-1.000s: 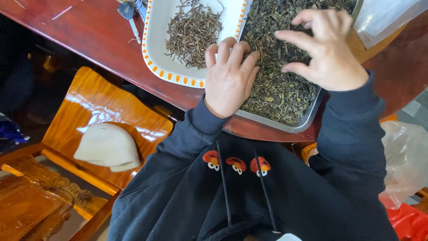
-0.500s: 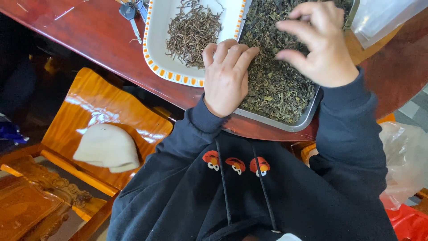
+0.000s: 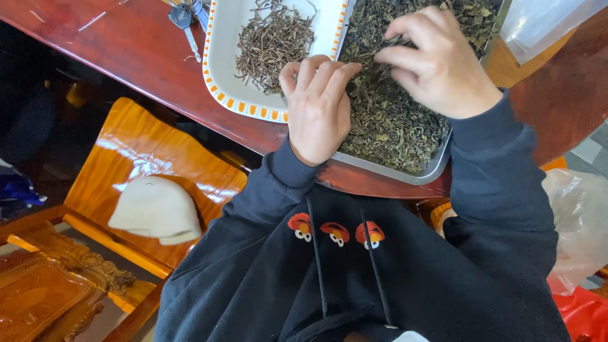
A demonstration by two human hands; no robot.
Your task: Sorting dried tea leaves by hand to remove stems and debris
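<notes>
A metal tray [image 3: 394,171] full of dark green dried leaves [image 3: 392,126] lies on the red-brown table [image 3: 120,50]. To its left stands a white dish with an orange-marked rim [image 3: 218,79], and on it is a pile of thin brown stems [image 3: 272,41]. My left hand [image 3: 320,107] rests palm down where dish and tray meet, fingers held together and curled onto the leaves. My right hand [image 3: 437,63] is over the tray's far part, thumb and fingertips pinched together in the leaves. What sits between those fingertips is too small to make out.
Keys [image 3: 183,16] lie on the table beside the dish. A glossy wooden chair [image 3: 158,152] to my left carries a white hat [image 3: 155,209]. A clear plastic bag [image 3: 538,22] sits at the top right, another pale bag [image 3: 579,215] and something red [image 3: 586,313] at my right side.
My right hand has drawn in towards the left hand and closed its fingers into a pinch over the leaves. The left hand has stayed at the tray's edge.
</notes>
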